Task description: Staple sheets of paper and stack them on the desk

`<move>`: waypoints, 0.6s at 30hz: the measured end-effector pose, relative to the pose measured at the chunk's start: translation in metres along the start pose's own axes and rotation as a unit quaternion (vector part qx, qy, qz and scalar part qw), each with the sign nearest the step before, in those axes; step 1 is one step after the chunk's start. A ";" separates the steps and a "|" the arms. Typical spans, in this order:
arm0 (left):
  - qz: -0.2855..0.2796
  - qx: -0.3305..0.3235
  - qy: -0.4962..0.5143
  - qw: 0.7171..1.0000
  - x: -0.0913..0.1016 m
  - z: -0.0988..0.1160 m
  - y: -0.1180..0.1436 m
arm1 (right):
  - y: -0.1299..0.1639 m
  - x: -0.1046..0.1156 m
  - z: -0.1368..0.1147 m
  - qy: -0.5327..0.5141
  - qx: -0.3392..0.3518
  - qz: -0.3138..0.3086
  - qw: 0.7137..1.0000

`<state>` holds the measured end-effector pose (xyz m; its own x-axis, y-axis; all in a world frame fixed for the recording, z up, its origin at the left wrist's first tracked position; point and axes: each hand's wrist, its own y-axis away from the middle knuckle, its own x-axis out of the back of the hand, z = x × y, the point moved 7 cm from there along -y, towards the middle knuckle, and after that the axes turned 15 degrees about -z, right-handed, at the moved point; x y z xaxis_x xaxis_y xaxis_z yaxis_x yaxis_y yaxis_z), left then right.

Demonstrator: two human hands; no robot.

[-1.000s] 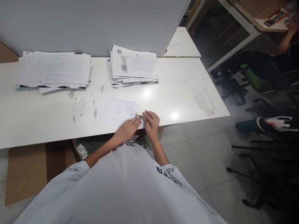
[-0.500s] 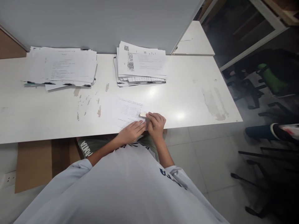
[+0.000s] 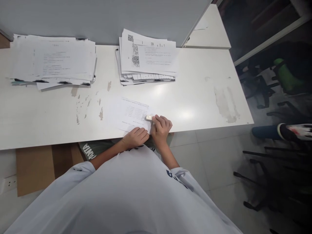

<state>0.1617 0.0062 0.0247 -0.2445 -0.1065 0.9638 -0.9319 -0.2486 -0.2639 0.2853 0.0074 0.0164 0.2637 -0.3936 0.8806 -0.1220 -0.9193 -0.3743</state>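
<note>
My white shirt point(image 3: 126, 195) fills the view nearest me, and just past it both my hands sit at the near edge of the white desk point(image 3: 195, 94). My left hand point(image 3: 135, 137) lies on the near edge of the printed sheet point(image 3: 133, 114), fingers curled loosely under, pressing the paper down. Right beside it, almost touching, my right hand point(image 3: 161, 127) is closed around a small white eraser point(image 3: 149, 118), pinching it between thumb and fingertips so that its end pokes out toward the sheet. The eraser rests on the sheet's right edge, touching the paper.

The sheet lies flat close to the desk's near edge, with faint lines of print on it. To the left of the sheet the desk's surface is chipped and scuffed in several spots. Beyond the sheet, against the grey partition point(image 3: 97, 16), stands a stack of printed papers point(image 3: 147, 58), its top page bearing a dark stamp-like mark. Farther left of that, well apart from the sheet, is a second, wider pile of papers point(image 3: 52, 60). Off to the right of the desk, dark office chairs point(image 3: 280, 81) stand on the tiled floor.
</note>
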 end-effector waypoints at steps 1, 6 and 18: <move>-0.003 0.001 0.005 1.000 0.000 -0.001 0.000 | 0.000 0.000 0.000 -0.002 -0.003 0.005 1.000; -0.022 0.010 0.064 0.998 0.000 -0.004 0.000 | 0.001 -0.002 0.004 -0.029 -0.037 0.016 0.999; 0.402 0.392 0.473 0.679 0.055 -0.109 0.047 | -0.006 -0.001 -0.003 -0.061 -0.051 -0.015 0.997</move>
<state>0.0757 0.0935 0.0696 -0.9980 0.0625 -0.0092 -0.0568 -0.9516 -0.3020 0.2826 0.0134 0.0185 0.3824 -0.3698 0.8468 -0.2067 -0.9274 -0.3116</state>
